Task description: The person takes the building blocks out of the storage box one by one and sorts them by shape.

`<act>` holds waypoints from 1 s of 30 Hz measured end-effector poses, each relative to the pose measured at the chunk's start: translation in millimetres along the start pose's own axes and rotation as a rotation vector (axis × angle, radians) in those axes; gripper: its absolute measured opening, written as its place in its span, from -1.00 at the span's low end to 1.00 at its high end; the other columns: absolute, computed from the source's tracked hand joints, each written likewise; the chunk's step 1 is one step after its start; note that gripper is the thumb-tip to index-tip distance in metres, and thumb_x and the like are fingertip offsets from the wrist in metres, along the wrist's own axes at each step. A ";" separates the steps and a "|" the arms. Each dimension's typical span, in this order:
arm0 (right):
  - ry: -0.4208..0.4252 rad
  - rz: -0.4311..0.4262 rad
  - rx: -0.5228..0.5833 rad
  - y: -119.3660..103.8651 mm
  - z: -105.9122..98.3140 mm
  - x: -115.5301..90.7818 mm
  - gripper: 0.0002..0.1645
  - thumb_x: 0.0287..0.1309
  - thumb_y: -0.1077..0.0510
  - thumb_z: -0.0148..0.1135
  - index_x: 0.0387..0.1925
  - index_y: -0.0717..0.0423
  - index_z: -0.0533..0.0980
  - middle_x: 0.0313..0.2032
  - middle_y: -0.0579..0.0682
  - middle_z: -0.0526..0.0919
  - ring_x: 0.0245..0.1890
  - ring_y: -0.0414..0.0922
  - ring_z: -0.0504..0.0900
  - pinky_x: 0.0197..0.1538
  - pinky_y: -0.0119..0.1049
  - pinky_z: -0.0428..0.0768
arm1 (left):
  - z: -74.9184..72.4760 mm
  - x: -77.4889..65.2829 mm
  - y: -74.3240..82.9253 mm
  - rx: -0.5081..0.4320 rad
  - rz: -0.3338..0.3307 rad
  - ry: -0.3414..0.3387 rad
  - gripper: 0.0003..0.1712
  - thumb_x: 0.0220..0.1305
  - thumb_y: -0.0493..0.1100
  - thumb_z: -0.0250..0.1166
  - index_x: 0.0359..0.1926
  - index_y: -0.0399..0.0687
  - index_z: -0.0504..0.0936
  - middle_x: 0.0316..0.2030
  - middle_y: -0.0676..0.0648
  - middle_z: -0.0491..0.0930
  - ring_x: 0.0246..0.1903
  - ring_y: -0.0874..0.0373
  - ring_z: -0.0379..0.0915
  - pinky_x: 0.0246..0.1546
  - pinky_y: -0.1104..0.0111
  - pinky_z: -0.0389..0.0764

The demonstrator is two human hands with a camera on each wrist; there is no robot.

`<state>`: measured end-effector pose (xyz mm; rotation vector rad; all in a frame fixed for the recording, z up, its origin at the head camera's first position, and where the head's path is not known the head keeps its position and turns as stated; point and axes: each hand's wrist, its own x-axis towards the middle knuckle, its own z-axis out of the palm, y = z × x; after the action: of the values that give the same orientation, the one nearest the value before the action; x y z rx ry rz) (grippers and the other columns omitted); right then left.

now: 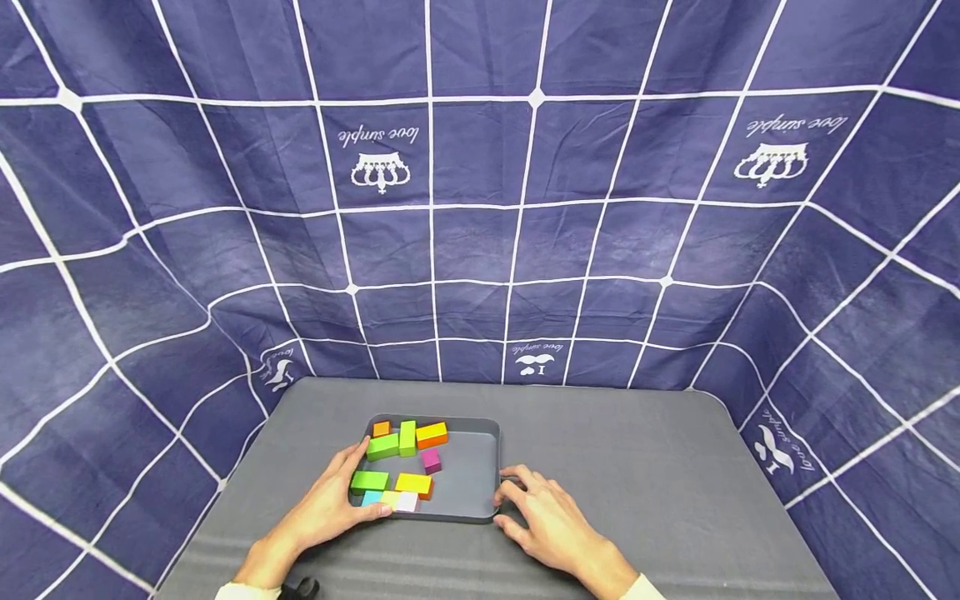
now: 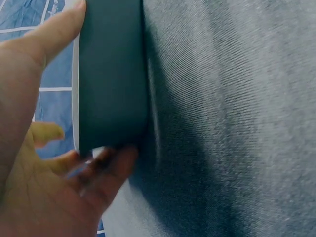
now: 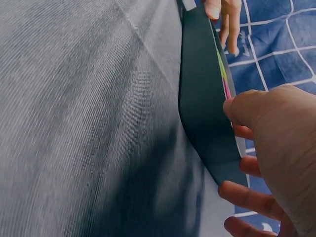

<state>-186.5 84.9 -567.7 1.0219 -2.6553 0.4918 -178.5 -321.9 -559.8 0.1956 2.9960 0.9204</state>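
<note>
A shallow dark grey tray [image 1: 472, 475] lies on the grey cloth, its long side toward me. My left hand [image 1: 330, 496] grips its left end, thumb over the front rim and fingers along the left side. At the right front corner my right hand [image 1: 551, 521] holds the tray with bent fingers and thumb. Coloured blocks fill the tray's left half: several green ones, including an upright green block [image 1: 407, 438], a yellow-orange block [image 1: 431, 435], a purple cube [image 1: 431, 461] and an orange cube [image 1: 381, 429]. Along the front sit pale blocks, among them a whitish block [image 1: 407, 502].
Grey cloth [image 1: 637, 450] covers the table around the tray. Behind and at both sides hangs a blue curtain [image 1: 480, 242] with white grid lines. A black strap [image 1: 300, 588] shows by the left wrist.
</note>
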 end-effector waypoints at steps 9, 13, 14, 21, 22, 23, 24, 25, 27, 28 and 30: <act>0.014 -0.004 0.029 16.7 -10.9 -13.2 -0.79 0.43 -0.08 0.67 -0.09 -0.35 0.71 0.33 -0.10 0.75 0.07 -0.25 0.83 0.06 -0.02 0.74 | -7.2 15.4 -2.8 -0.043 0.093 -0.087 0.68 -0.10 0.27 0.95 0.85 -0.27 0.19 0.72 -0.44 0.31 0.36 -0.24 0.70 0.40 -0.08 0.73; 0.024 0.004 0.026 22.1 -16.0 -18.6 -0.78 0.39 -0.07 0.69 -0.12 -0.36 0.72 0.29 -0.12 0.76 0.05 -0.31 0.82 0.06 -0.02 0.74 | -7.0 23.4 -0.5 -0.058 0.132 -0.136 0.74 -0.17 0.24 0.99 0.84 -0.35 0.18 0.78 -0.39 0.23 0.12 0.07 0.73 0.19 0.26 0.76; 0.025 0.009 0.025 23.1 -17.1 -19.8 -0.78 0.39 -0.07 0.70 -0.13 -0.36 0.72 0.29 -0.12 0.76 0.05 -0.32 0.82 0.07 -0.02 0.74 | -6.5 24.9 0.8 -0.059 0.141 -0.148 0.75 -0.18 0.24 0.99 0.83 -0.37 0.18 0.79 -0.39 0.20 0.10 0.10 0.72 0.18 0.30 0.76; 0.042 0.041 -0.009 31.8 -22.2 -27.1 -0.74 0.33 -0.08 0.73 -0.23 -0.43 0.70 0.24 -0.15 0.78 0.00 -0.28 0.82 0.03 -0.03 0.74 | 1.0 29.3 17.1 -0.047 0.171 -0.182 0.79 -0.20 0.28 0.99 0.83 -0.40 0.16 0.83 -0.37 0.13 0.13 0.12 0.65 0.20 0.31 0.74; 0.046 0.046 -0.014 33.2 -23.2 -27.7 -0.73 0.32 -0.08 0.73 -0.25 -0.45 0.69 0.23 -0.15 0.78 -0.01 -0.28 0.83 0.02 -0.04 0.74 | 2.5 29.8 19.2 -0.035 0.172 -0.178 0.79 -0.20 0.31 0.98 0.83 -0.39 0.16 0.83 -0.36 0.13 0.19 0.09 0.66 0.26 0.26 0.74; 0.052 0.048 -0.019 34.5 -24.5 -28.3 -0.72 0.31 -0.08 0.74 -0.26 -0.45 0.68 0.22 -0.16 0.79 -0.02 -0.27 0.83 0.02 -0.04 0.74 | 3.9 30.5 21.3 -0.023 0.172 -0.173 0.79 -0.20 0.33 0.98 0.83 -0.38 0.17 0.83 -0.35 0.14 0.26 0.04 0.66 0.31 0.23 0.74; 0.055 0.052 -0.023 35.7 -25.6 -28.8 -0.71 0.30 -0.08 0.75 -0.27 -0.46 0.68 0.22 -0.16 0.79 -0.01 -0.26 0.83 0.02 -0.04 0.75 | 5.0 31.0 23.4 -0.015 0.171 -0.172 0.79 -0.20 0.35 0.97 0.83 -0.37 0.18 0.84 -0.34 0.14 0.36 -0.05 0.64 0.39 0.16 0.73; 0.061 0.056 -0.030 36.6 -27.0 -29.3 -0.71 0.28 -0.08 0.75 -0.28 -0.45 0.68 0.21 -0.17 0.79 0.00 -0.24 0.82 0.02 -0.05 0.75 | 5.9 31.4 25.7 -0.012 0.170 -0.172 0.79 -0.21 0.36 0.97 0.83 -0.37 0.18 0.84 -0.33 0.14 0.41 -0.11 0.63 0.43 0.10 0.72; 0.075 0.062 -0.042 38.8 -29.5 -30.9 -0.69 0.24 -0.08 0.77 -0.30 -0.45 0.68 0.19 -0.19 0.79 0.01 -0.21 0.82 0.01 -0.05 0.76 | 7.9 32.0 29.7 -0.014 0.172 -0.174 0.79 -0.20 0.36 0.97 0.83 -0.36 0.18 0.84 -0.33 0.13 0.43 -0.13 0.63 0.46 0.05 0.71; 0.082 0.064 -0.049 40.0 -30.7 -31.7 -0.68 0.22 -0.07 0.78 -0.31 -0.45 0.67 0.18 -0.20 0.79 0.01 -0.19 0.81 0.01 -0.05 0.76 | 9.0 32.2 31.6 -0.020 0.174 -0.180 0.79 -0.20 0.35 0.97 0.83 -0.37 0.18 0.84 -0.33 0.12 0.40 -0.12 0.66 0.45 0.06 0.72; 0.094 0.069 -0.065 42.7 -33.0 -33.1 -0.66 0.20 -0.07 0.78 -0.34 -0.44 0.66 0.16 -0.22 0.79 0.01 -0.18 0.80 0.00 -0.06 0.77 | 11.2 32.7 35.5 -0.035 0.179 -0.191 0.78 -0.19 0.33 0.97 0.84 -0.37 0.17 0.84 -0.34 0.10 0.30 -0.05 0.70 0.38 0.13 0.75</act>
<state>-188.2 147.6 -558.6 0.8694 -2.6115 0.4525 -206.3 -282.6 -548.0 0.5279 2.8192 0.9079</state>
